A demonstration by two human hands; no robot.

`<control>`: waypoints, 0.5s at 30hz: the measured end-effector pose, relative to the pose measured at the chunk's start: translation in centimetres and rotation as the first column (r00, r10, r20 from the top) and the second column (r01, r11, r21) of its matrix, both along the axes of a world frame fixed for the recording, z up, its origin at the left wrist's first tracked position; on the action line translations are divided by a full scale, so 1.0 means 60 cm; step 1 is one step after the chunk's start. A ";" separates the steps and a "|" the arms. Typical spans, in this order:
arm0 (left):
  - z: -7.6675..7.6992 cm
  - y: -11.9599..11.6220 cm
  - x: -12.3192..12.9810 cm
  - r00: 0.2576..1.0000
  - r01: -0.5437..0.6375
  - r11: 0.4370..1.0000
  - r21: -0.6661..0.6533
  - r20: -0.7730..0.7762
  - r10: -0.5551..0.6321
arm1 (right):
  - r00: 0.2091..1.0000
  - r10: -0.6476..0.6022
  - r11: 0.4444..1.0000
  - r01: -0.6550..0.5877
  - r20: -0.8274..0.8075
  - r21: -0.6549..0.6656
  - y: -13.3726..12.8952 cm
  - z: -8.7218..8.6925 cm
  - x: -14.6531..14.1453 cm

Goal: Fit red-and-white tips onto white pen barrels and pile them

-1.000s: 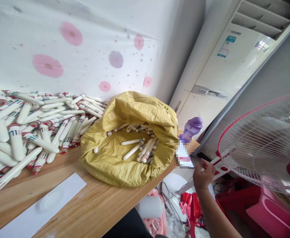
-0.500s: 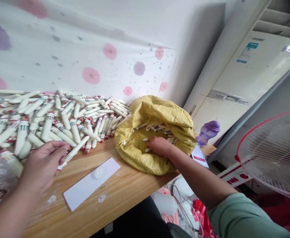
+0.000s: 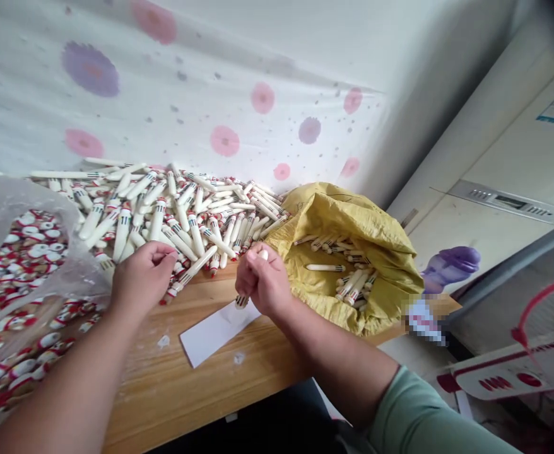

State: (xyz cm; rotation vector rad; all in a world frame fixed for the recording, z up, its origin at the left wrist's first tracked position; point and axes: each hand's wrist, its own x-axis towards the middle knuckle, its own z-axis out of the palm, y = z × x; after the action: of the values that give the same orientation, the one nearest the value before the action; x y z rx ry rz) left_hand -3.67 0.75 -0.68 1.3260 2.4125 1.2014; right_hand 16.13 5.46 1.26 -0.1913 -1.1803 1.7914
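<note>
While the right hand [image 3: 265,280] is clenching around a white multicolour pen [image 3: 241,302] at the centre of the frame, the left hand [image 3: 144,275] is hovering at centre left, in front of the pile of multicolour pens [image 3: 163,217]. The gripped pen is slanting through the fist: its pale rounded end is showing at the top of the fingers, and its striped end is poking out below, over a white strip [image 3: 215,337]. The left thumb and index finger are bending toward each other; whether they are pinching anything, the view is not making clear. One loose pen [image 3: 196,270] is lying just beside them, at the near edge of the pile.

Just right of the right fist, a yellow woven sack [image 3: 300,208] is gaping open, and more pens [image 3: 353,287] are lying inside it. Along the left edge of the frame, a clear plastic bag [image 3: 81,236] is holding many small red-and-white pieces [image 3: 31,249]. A wooden table [image 3: 187,403] is supporting all of these. A wall covering [image 3: 139,101] with pink and purple blooms is hanging across the upper left. Toward the right, a purple dolphin-like figure [image 3: 452,268] is standing out against a white floor-standing air conditioner [image 3: 489,170], and a fan [image 3: 508,372] is filling the lower right corner.
</note>
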 end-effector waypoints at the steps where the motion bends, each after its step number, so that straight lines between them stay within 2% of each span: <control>1: 0.002 -0.001 -0.007 0.998 -0.009 0.999 -0.035 -0.058 0.007 | 1.000 0.010 1.000 -0.010 0.025 -0.004 -0.001 -0.011 -0.009; 3: 0.000 0.001 -0.014 0.979 0.027 0.991 -0.129 -0.198 -0.053 | 0.998 0.017 1.000 -0.017 0.061 -0.003 0.003 -0.032 -0.016; 6: -0.017 0.012 -0.010 0.904 0.119 0.957 -0.264 -0.370 -0.215 | 0.994 0.032 0.999 -0.034 0.100 0.018 0.009 -0.055 -0.014; 9: -0.033 0.022 -0.003 0.843 0.107 0.926 -0.361 -0.460 -0.277 | 0.988 0.054 0.997 -0.061 0.144 0.048 0.009 -0.066 -0.014; 12: -0.035 0.025 -0.001 0.843 0.057 0.911 -0.409 -0.470 -0.264 | 0.994 0.035 0.999 -0.038 0.103 0.030 0.008 -0.057 -0.009; 15: -0.029 0.026 -0.001 0.906 0.077 0.920 -0.383 -0.359 -0.225 | 0.999 -0.041 0.997 0.039 -0.021 -0.059 0.015 -0.030 0.007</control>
State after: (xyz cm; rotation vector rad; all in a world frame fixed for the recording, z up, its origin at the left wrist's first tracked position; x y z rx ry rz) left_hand -3.73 2.31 -2.40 1.7216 2.5521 0.4387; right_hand 16.56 6.37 -0.55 -0.2272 -1.1014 1.7900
